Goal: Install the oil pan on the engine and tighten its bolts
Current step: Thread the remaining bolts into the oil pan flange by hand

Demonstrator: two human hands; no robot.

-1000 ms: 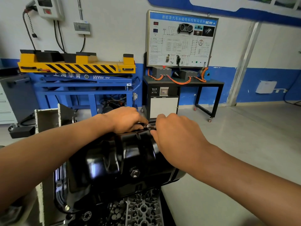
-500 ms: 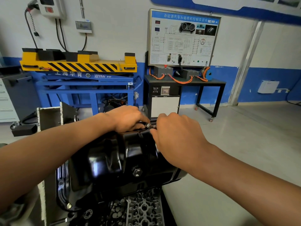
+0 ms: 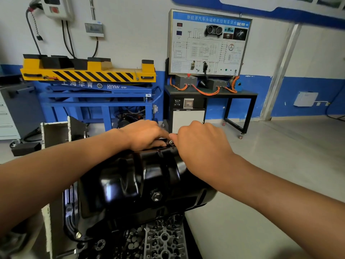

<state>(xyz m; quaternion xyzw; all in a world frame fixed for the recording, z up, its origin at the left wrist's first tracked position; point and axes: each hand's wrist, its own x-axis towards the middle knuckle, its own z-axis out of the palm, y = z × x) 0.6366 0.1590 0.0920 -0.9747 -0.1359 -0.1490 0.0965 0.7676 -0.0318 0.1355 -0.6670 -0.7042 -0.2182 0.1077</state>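
Note:
A glossy black oil pan sits on top of the engine, whose grey casting shows below it. Both my hands reach over the pan to its far rim. My right hand has its fingers curled around a small silver bolt at that rim. My left hand lies curled on the rim just left of the bolt, fingertips hidden. A drain plug sticks out of the pan's near side, and a fitted bolt shows on the near left flange.
A yellow and blue lift table stands against the far wall. Right of it is a black bench with a wiring training board. A grey metal bracket rises at the engine's left. Bare concrete floor lies to the right.
Both hands stay at the far rim of the pan around the bolt, with only small finger shifts. The camera has tilted slightly.

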